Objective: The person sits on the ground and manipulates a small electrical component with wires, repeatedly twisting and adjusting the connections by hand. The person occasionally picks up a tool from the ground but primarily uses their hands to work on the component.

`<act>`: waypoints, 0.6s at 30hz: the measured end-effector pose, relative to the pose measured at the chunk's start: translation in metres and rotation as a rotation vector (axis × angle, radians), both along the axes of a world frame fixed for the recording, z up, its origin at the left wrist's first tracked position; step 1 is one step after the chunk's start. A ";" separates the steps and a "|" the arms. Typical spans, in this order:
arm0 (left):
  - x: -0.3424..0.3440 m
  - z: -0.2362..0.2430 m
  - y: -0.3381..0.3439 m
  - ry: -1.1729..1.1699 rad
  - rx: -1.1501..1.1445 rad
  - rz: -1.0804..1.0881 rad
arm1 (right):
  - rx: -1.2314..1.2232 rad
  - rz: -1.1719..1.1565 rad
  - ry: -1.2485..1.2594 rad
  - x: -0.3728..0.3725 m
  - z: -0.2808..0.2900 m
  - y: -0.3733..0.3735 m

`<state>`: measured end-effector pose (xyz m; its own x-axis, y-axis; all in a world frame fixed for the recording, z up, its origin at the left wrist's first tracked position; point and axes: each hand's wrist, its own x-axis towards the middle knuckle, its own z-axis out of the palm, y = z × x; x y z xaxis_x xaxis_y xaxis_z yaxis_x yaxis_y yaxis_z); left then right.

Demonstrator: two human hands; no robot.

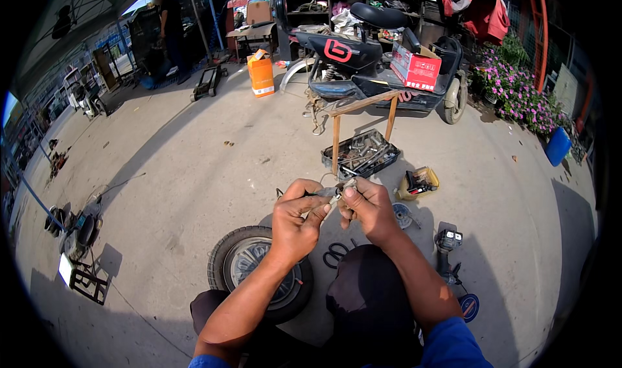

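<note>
Above my knees both hands are raised close together at a small pale piece [335, 199], perhaps a plastic connector; its exact kind is too small to make out. My left hand [299, 219] pinches it from one side, and something dark and thin shows by those fingertips. From the other side my right hand [368, 205] grips its upper end between thumb and fingers. Below my left forearm lies a wheel with a black tyre [222, 254] and a metal hub, partly hidden by the arm. A black cable loop [334, 256] rests on the ground beside my knee.
Ahead stand a tool tray [369, 153] under a wooden frame [363, 103], and a small yellow box [420, 184]. A power tool [446, 248] and a round disc [469, 306] lie right. Farther off is an electric scooter [363, 57] carrying a red box [416, 70]; a person stands far left.
</note>
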<state>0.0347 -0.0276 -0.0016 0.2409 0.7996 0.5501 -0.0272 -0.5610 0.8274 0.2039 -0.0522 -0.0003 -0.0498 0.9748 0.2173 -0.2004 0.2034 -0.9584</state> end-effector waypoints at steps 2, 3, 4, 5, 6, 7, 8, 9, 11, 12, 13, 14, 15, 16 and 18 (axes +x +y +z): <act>0.001 -0.001 0.001 0.011 0.019 0.011 | 0.008 0.011 0.008 0.000 0.001 0.000; 0.002 -0.001 0.001 0.017 0.028 0.016 | 0.007 0.010 0.003 0.000 0.001 0.000; 0.002 -0.001 0.001 0.017 0.031 0.021 | 0.007 0.009 -0.002 -0.001 0.001 0.001; 0.002 0.000 0.000 0.016 0.034 0.026 | 0.007 0.008 -0.007 -0.001 0.001 0.001; 0.002 0.000 0.000 0.015 0.037 0.032 | -0.004 0.008 0.005 -0.001 0.002 0.001; 0.003 0.000 0.000 0.019 0.058 0.048 | -0.016 0.009 0.018 -0.002 0.001 0.001; 0.004 -0.002 0.001 0.024 0.079 0.064 | -0.028 0.011 0.031 -0.003 0.001 0.001; 0.004 -0.002 0.001 0.028 0.100 0.080 | -0.026 0.014 0.022 -0.003 0.002 0.001; 0.002 -0.002 0.001 0.040 0.126 0.097 | -0.026 0.022 0.004 -0.004 0.002 0.002; 0.002 -0.002 0.001 0.046 0.139 0.105 | -0.035 0.025 0.000 -0.004 0.002 0.002; 0.000 -0.001 0.003 0.087 0.166 0.110 | -0.043 0.027 -0.004 -0.003 0.002 0.002; -0.001 0.001 0.004 0.129 0.192 0.114 | -0.051 0.029 -0.009 -0.004 0.003 0.001; -0.002 0.002 0.005 0.171 0.219 0.119 | -0.048 0.028 -0.013 -0.004 0.004 0.001; -0.003 0.002 0.005 0.181 0.241 0.134 | -0.044 0.026 -0.018 -0.005 0.004 0.001; -0.003 0.000 0.006 0.201 0.285 0.163 | -0.045 0.019 -0.028 -0.005 0.005 0.000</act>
<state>0.0320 -0.0217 -0.0018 0.2488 0.6580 0.7107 0.2288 -0.7529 0.6170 0.1988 -0.0526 0.0049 -0.0740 0.9825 0.1711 -0.1768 0.1559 -0.9718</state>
